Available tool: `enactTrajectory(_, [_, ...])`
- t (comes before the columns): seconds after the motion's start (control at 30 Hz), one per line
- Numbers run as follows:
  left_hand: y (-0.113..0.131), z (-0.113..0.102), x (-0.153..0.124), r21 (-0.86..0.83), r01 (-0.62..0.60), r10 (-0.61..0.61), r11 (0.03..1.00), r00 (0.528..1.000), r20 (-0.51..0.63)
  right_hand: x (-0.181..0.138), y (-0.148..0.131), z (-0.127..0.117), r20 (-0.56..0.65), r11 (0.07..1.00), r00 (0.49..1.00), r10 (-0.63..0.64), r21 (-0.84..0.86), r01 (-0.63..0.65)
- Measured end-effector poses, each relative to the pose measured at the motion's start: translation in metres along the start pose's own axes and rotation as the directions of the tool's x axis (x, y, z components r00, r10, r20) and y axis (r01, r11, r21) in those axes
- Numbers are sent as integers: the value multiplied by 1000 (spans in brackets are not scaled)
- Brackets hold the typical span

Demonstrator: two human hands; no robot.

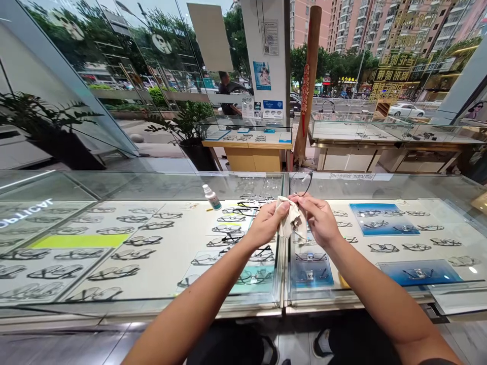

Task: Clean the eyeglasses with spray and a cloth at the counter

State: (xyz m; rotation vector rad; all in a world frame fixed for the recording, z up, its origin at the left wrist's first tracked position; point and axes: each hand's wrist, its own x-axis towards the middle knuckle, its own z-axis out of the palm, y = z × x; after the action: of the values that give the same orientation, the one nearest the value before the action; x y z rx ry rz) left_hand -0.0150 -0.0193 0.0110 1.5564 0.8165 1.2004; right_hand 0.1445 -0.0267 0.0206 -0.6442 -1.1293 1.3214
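Over the glass display case, my left hand [266, 224] is closed on a pale cleaning cloth [292, 223] with a zigzag-cut edge. My right hand [318, 219] meets it on the other side, fingers pinched around a pair of eyeglasses [310, 185]. A thin dark temple of these eyeglasses curves up above my fingers. Most of the frame is hidden by the cloth and my fingers. The cloth hangs below both hands. A small white spray bottle [212, 197] with a greenish label stands on the glass top to the left of my hands.
Rows of eyeglasses [114, 272] lie inside the glass display case [182, 303], some on blue display boards [384, 219]. Further back are another wooden-based counter [251, 152], a potted plant [194, 142] and a wooden post [310, 81]. A person [226, 94] is near the window.
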Motion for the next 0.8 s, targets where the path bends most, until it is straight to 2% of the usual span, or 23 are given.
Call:
enactTrajectory(0.1, [-3, -5, 5, -36, 32, -32, 999, 999, 8, 4, -5, -5, -36, 1000, 999, -10, 15, 11])
enactTrajectory(0.2, [-6, -9, 9, -104, 48, -52, 993, 998, -41, 7, -10, -10, -43, 994, 996, -82, -81, 78])
enactTrajectory(0.37, [-5, -14, 12, -163, 40, -51, 986, 997, -65, 6, -13, -14, 115, 942, 990, -79, -317, 112])
enactTrajectory(0.53, [-1, -15, 11, -118, 11, -21, 993, 996, -82, 5, -8, -14, 177, 858, 982, -67, -493, 147])
enactTrajectory(0.67, [2, -18, 11, -159, 6, -18, 987, 997, -80, 5, -6, -14, 217, 873, 975, -55, -463, 152])
enactTrajectory(0.8, [10, -21, 9, -214, 24, -23, 977, 1000, 7, 5, -8, -15, 234, 926, 972, -24, -361, 109])
